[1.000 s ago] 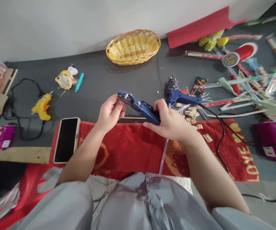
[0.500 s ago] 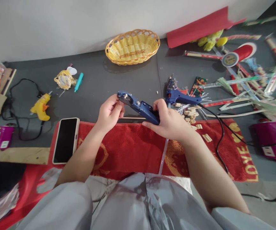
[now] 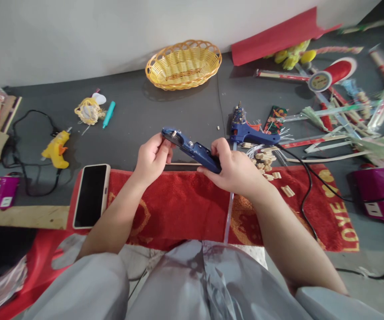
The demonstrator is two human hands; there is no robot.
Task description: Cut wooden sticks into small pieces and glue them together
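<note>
1. The right hand (image 3: pixel 236 171) is closed tight around the handle end of the blue cutter (image 3: pixel 192 150). Its fingers are wrapped over the top and its thumb sits underneath.
2. The left hand (image 3: pixel 153 158) is curled nearly shut at the head end of the same tool, with thumb and fingertips pressed on it. I can't tell whether there's also something tiny pinched in there.
3. The cutter sits pretty much dead centre of the view, held in the air. It's tilted, with the head toward 10 o'clock and the handles toward 4 o'clock. It's just above the far edge of the red towel (image 3: pixel 178 204).
4. A thin wooden stick (image 3: pixel 181 164) lies flat right under the tool, along that towel edge.
5. At 3 o'clock from the right hand there's a little heap of wood bits (image 3: pixel 268 162). Just past them, toward 1 o'clock, a blue glue gun (image 3: pixel 250 133) lies on its side.
6. A phone (image 3: pixel 90 194) lies at 8 o'clock from the left hand, screen up and dark, on the towel's left end.
7. A yellow glue gun (image 3: pixel 56 149) with a black cord is further out at 9 o'clock.
8. A yellow woven basket (image 3: pixel 183 64) sits up at 12 o'clock by the wall, well apart from both hands.
9. A teal pen (image 3: pixel 109 114) is at 10 o'clock from the left hand.
</note>
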